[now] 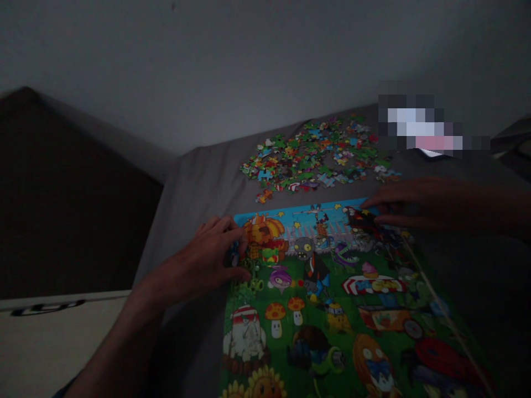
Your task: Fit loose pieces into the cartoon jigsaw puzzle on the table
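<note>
A colourful cartoon picture sheet [307,331] lies on the grey cloth, with plants, mushrooms and grey zombie figures printed on it. My left hand [211,251] grips its upper left edge, fingers curled and the thumb over the printed side. At the upper right corner, my right hand [398,204] has its fingers bent and pinched on the sheet's edge. Its fingertips are dim and partly hidden. Just beyond the sheet lies a spread heap of loose jigsaw pieces [307,160]; one orange piece [264,196] sits close to the top edge.
Grey cloth [186,182] covers the surface under everything. A pale wall [232,66] rises behind it. A phone-like device [431,153], mostly pixelated, is at the back right. On the left are a dark area [62,210] and a light panel [53,342].
</note>
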Demonstrator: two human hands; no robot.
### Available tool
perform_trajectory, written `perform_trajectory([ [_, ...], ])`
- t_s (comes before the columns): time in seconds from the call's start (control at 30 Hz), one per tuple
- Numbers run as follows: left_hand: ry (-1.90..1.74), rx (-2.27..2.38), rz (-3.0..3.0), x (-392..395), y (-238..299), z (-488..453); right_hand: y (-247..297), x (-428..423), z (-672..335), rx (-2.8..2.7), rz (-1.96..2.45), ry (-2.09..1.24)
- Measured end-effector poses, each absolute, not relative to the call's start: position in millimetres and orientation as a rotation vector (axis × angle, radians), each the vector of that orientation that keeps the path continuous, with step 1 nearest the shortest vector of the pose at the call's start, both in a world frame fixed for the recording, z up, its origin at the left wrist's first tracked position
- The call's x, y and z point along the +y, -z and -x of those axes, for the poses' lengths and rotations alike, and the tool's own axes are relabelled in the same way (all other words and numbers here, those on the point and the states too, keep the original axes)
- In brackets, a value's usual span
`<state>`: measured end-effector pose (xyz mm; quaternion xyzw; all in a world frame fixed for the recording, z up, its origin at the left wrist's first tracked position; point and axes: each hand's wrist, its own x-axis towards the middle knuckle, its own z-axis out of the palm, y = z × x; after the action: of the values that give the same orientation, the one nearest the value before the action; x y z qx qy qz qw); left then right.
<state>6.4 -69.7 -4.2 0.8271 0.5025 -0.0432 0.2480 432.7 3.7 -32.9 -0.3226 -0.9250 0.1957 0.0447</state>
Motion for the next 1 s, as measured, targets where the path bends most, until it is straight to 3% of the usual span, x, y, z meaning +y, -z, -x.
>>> perform_trajectory([
  [1.0,0.145,1.319,-2.257,-74,-1,-15,27,2,-428,-2.828,1.025,-0.643],
])
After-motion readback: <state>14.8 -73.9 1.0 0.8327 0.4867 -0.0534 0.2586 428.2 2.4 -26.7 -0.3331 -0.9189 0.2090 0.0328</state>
